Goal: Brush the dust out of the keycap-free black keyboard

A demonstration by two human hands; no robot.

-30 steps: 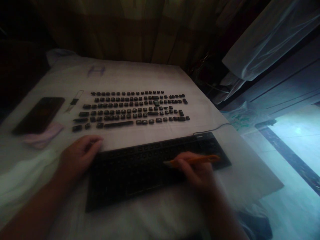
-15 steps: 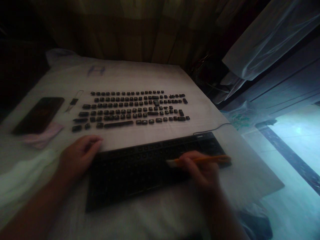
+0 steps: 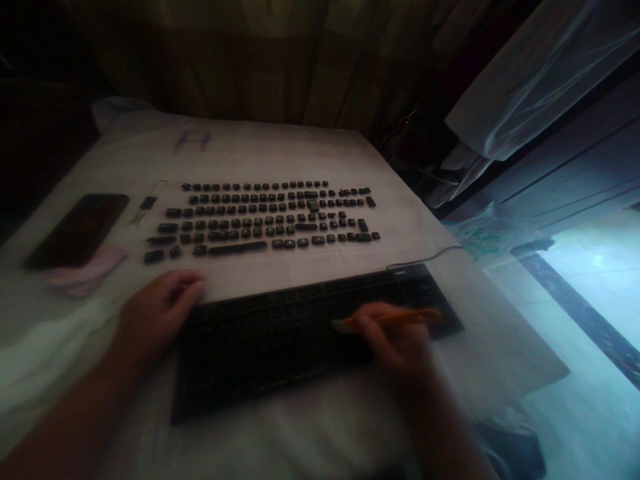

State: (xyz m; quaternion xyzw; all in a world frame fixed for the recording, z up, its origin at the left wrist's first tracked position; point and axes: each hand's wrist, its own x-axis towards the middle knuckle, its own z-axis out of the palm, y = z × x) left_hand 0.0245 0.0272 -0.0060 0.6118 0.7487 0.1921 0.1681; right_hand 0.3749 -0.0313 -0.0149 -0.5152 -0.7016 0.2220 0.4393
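Pale cloth [image 3: 280,157] underlies the keyboard [image 3: 250,350]; my right hand [image 3: 397,337] grips a brush [image 3: 415,317] (left hand [image 3: 153,310]: can't tell); overreaching could scatter keycaps [image 3: 237,249] beyond it.

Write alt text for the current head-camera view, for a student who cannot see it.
The right hand holds an orange, pale-tipped brush over a dark keyboard, while the left hand is at the keyboard's left end. Beyond it, loose black keycaps lie in rows on a white-covered table, with a dark phone-like object and pink cloth to the left.
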